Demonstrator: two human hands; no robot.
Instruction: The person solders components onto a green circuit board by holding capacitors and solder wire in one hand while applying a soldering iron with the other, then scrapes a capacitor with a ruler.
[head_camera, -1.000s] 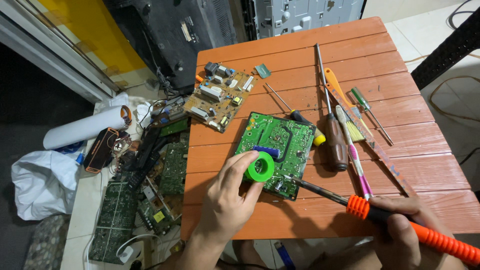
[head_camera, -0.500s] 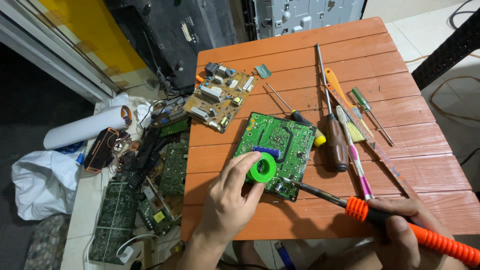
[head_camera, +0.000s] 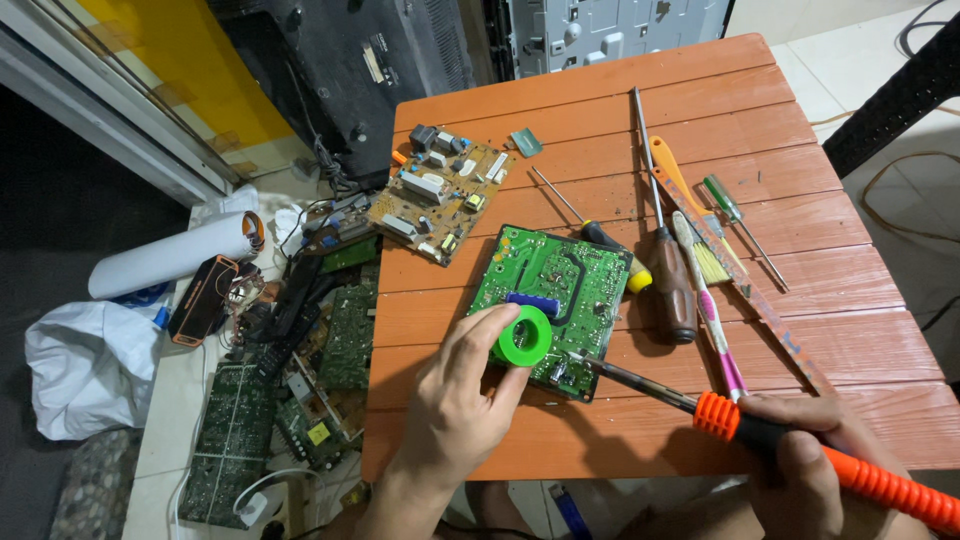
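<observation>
A green circuit board (head_camera: 555, 285) lies solder side up on the orange slatted table (head_camera: 620, 130). My left hand (head_camera: 455, 405) holds a small green spool of solder wire (head_camera: 524, 336) over the board's near left corner. My right hand (head_camera: 800, 460) grips the orange and black handle of a soldering iron (head_camera: 760, 430). The iron's metal tip (head_camera: 578, 358) touches the board's near edge, right next to the spool.
A brown circuit board (head_camera: 438, 198) with components lies at the table's far left. Several screwdrivers (head_camera: 668, 270), a toothbrush (head_camera: 710, 310) and a long stick lie to the right. Loose boards (head_camera: 235, 430), a white roll (head_camera: 170, 255) and a white bag (head_camera: 80, 365) cover the floor at left.
</observation>
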